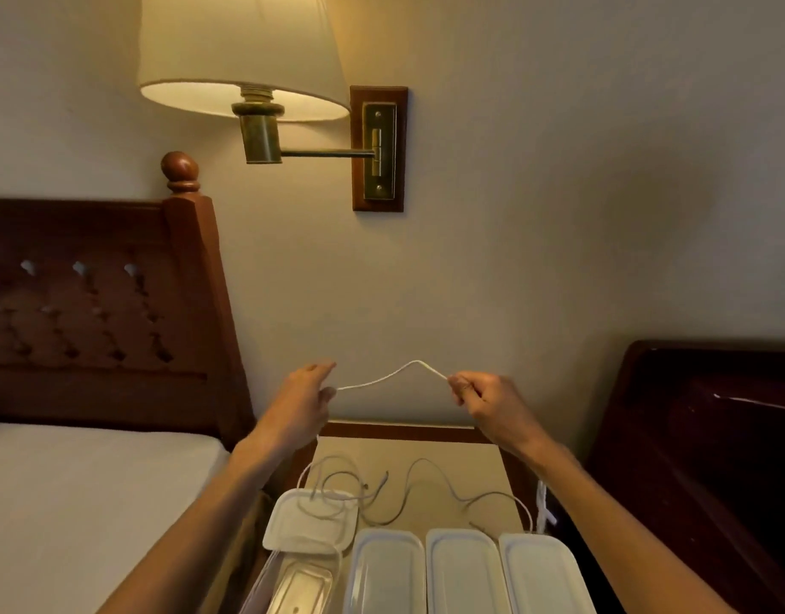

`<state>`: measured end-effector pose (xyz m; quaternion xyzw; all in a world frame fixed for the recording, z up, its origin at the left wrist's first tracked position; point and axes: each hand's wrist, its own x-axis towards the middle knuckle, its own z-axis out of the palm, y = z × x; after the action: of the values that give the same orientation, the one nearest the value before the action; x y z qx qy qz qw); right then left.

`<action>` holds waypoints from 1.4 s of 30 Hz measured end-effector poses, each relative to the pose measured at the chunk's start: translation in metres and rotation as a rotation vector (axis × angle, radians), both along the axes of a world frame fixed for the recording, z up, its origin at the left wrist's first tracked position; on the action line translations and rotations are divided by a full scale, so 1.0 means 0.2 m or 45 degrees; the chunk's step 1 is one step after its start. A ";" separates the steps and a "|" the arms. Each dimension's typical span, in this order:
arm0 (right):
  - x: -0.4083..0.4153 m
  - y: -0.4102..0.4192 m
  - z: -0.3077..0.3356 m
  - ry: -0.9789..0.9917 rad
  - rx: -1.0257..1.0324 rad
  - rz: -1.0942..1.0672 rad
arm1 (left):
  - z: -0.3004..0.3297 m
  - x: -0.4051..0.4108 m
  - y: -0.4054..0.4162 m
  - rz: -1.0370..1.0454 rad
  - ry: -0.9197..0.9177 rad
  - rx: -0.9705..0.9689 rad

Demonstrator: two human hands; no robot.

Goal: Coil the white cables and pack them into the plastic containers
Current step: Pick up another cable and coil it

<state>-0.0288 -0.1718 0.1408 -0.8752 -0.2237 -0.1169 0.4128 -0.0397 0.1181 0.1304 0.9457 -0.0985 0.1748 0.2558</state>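
White cable (pixel 392 378) stretches in a shallow arch between both raised hands above the desk (pixel 479 471). The left hand (pixel 303 403) pinches one end between thumb and fingertips, its other fingers fairly straight; the right hand (pixel 488 401) grips the other end with curled fingers. More loose cables (pixel 426 489) lie tangled on the desk below. Along the near edge stand three lidded plastic containers (pixel 463 573) side by side, and an open container (pixel 299 587) at the left with its lid (pixel 310 520) lying behind it.
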 end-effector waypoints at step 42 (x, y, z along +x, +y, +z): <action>-0.23 0.01 0.05 0.712 0.416 0.520 | 0.15 -0.10 -0.07 0.047 -0.612 -0.515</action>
<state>-0.0746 -0.1700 0.1510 -0.7334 -0.2506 0.1770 0.6066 -0.0603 0.1036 0.1610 0.8089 -0.1024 0.4138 0.4049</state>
